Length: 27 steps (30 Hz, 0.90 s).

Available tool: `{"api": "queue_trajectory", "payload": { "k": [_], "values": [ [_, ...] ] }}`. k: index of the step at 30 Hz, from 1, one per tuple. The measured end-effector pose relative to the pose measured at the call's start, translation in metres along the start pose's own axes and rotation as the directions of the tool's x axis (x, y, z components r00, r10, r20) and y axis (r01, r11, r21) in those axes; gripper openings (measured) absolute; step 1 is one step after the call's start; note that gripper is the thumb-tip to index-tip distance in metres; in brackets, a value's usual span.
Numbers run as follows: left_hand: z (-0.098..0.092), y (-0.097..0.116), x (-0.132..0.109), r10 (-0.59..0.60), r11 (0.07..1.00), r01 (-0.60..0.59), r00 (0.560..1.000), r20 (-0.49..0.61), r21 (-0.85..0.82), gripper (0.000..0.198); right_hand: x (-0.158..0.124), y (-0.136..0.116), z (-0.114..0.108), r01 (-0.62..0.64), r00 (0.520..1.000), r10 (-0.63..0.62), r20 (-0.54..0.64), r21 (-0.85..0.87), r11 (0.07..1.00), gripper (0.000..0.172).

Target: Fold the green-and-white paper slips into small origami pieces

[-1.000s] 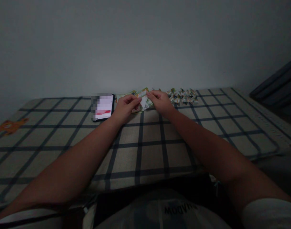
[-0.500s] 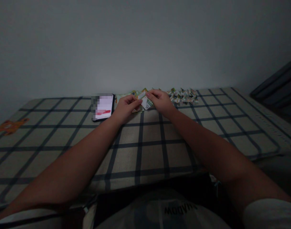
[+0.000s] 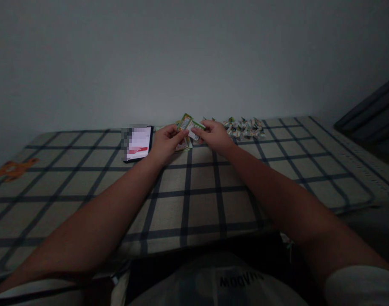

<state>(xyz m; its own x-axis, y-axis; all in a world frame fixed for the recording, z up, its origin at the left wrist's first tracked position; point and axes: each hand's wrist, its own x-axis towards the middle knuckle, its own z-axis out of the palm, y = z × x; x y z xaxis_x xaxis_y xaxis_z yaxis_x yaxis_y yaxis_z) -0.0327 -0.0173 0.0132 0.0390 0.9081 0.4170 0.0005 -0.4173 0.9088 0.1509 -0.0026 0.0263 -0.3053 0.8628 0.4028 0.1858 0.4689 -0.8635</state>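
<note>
Between my two hands is a partly folded piece of printed paper (image 3: 185,120), green and orange with a white part. My left hand (image 3: 165,143) pinches its left side between thumb and fingers. On its right side, my right hand (image 3: 216,137) grips a green and white flap. Several flat printed sheets (image 3: 184,148) lie on the cloth under and beside my left hand, which partly covers them. Small folded paper pieces (image 3: 245,128) with pointed corners sit in a cluster to the right of my right hand.
A phone (image 3: 138,142) with a lit screen lies left of my left hand. The checked tablecloth (image 3: 200,204) covers the table, whose back edge meets a pale wall (image 3: 194,59). An orange, animal-shaped flat item (image 3: 15,169) lies at the far left.
The paper has turned in my hands: its green and orange part now points up to the left, and the green and white flap sits higher by my right hand. Both hands stay close together.
</note>
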Motion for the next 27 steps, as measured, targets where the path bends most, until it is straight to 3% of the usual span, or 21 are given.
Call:
{"api": "queue_trajectory", "payload": {
  "k": [6, 13, 18, 27],
  "values": [
    [-0.0012, 0.0016, -0.0016, 0.006, 1.000, -0.007, 0.999, 0.053, 0.017, 0.033, 0.0001, 0.0007, 0.0014, -0.009, 0.999, 0.008, -0.040, -0.022, 1.000, 0.032],
    [0.0009, 0.0040, -0.0016, 0.000, 0.999, -0.001, 1.000, -0.023, -0.039, 0.043, 0.0026, 0.0007, 0.0074, -0.044, 0.994, 0.068, -0.087, 0.257, 0.965, 0.040],
    [-0.0006, 0.0005, 0.0004, 0.005, 1.000, -0.007, 0.998, -0.059, -0.030, 0.046, 0.0014, -0.0003, 0.0040, -0.066, 0.997, 0.071, -0.019, 0.197, 0.978, 0.031],
    [0.0000, -0.0026, 0.0008, -0.021, 0.997, 0.019, 0.999, -0.027, -0.073, 0.046, 0.0030, -0.0030, 0.0063, -0.079, 0.996, 0.086, -0.029, 0.181, 0.980, 0.018]
  ]
}}
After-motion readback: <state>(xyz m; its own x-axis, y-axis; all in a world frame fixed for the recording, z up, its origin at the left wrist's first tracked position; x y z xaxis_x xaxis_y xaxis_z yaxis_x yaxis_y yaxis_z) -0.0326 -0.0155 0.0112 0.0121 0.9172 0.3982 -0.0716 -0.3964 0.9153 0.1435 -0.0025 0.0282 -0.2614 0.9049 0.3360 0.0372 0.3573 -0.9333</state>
